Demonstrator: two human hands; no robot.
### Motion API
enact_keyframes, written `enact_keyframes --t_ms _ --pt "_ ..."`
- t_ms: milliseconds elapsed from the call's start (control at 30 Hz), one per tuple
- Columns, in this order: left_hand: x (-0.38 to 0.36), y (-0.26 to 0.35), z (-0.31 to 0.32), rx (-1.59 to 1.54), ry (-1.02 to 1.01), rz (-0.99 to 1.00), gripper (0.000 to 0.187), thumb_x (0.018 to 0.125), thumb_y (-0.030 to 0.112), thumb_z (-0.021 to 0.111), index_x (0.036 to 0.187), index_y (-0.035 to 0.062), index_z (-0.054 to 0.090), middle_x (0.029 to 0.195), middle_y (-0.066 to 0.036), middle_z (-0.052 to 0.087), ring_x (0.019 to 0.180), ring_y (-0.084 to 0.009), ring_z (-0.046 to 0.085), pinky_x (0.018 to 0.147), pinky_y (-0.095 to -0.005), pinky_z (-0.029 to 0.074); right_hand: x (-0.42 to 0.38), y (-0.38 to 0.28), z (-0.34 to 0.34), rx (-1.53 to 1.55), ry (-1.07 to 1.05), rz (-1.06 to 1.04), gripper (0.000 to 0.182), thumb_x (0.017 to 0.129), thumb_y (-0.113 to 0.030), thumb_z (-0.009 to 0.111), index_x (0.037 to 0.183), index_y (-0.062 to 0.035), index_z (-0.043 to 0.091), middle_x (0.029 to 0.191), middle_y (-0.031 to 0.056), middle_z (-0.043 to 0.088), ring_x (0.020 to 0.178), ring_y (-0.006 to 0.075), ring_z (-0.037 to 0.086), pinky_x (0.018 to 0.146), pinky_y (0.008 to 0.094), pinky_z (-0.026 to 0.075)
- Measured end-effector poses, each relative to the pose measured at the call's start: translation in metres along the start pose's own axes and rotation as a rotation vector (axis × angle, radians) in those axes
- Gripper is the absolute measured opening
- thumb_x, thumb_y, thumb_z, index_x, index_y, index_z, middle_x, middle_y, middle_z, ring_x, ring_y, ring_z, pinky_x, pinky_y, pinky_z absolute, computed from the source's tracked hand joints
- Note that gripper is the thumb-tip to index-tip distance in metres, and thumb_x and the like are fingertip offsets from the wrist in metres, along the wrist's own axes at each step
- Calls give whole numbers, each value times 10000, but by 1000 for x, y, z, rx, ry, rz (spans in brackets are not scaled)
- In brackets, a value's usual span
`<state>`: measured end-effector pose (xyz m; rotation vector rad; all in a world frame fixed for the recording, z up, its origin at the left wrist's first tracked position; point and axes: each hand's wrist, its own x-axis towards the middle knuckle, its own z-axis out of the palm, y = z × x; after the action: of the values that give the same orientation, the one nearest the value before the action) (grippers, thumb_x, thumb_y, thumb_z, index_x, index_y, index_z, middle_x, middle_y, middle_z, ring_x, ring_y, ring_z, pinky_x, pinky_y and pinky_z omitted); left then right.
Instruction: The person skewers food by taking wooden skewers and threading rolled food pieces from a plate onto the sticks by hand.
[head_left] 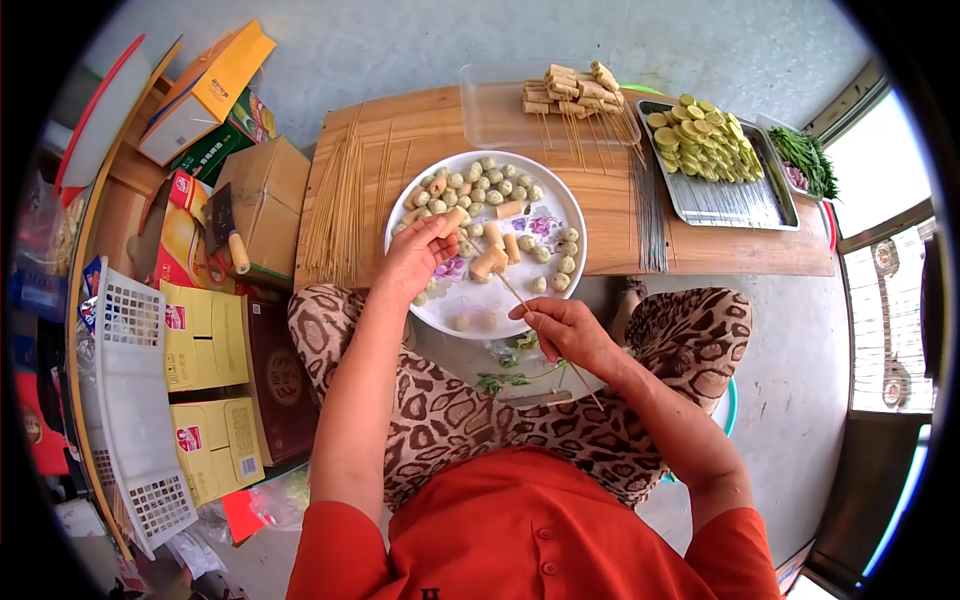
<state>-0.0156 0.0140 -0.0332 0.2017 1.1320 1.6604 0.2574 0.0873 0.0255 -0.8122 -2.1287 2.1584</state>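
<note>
My left hand (pixel 413 258) pinches a short tan roll piece (pixel 453 221) over the left part of a large white plate (pixel 428 314) with purple flowers. Closed round a thin bamboo skewer (pixel 516 294), my right hand (pixel 572 332) is at the plate's lower right edge. The skewer slants up to the left, with tan roll pieces (pixel 487 264) at its upper end. Several greenish speckled balls (pixel 541 254) and more tan roll pieces (pixel 510 209) lie on the plate. The fingertips of my left hand partly cover its piece.
Loose bamboo skewers (pixel 335 220) lie on the wooden table (pixel 610 240) at left. Behind the plate, a clear tray (pixel 490 115) holds skewered tan rolls (pixel 573 90). At right stand a metal tray (pixel 712 211) of green-yellow slices (pixel 705 140) and some greens (pixel 806 160). A cleaver (pixel 222 222) rests by boxes.
</note>
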Motion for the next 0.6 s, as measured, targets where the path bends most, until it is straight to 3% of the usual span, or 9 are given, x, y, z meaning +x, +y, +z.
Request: enact_keyframes --t_ms 467,600 --pt "1 -3 1 -15 -11 3 177 891 136 629 1024 22 602 931 -94 641 780 -176 613 728 -322 534 4 5 1 21 -4 -22 266 990 -210 469 1113 -23 612 512 -28 452 428 42 422 452 211 363" --pt "-1 -2 3 2 -42 8 196 879 121 639 1044 21 605 925 -86 643 780 -168 613 725 -316 533 3 1 0 4 1 -7 275 967 -198 463 1096 -12 619 520 -8 471 458 59 452 480 237 379"
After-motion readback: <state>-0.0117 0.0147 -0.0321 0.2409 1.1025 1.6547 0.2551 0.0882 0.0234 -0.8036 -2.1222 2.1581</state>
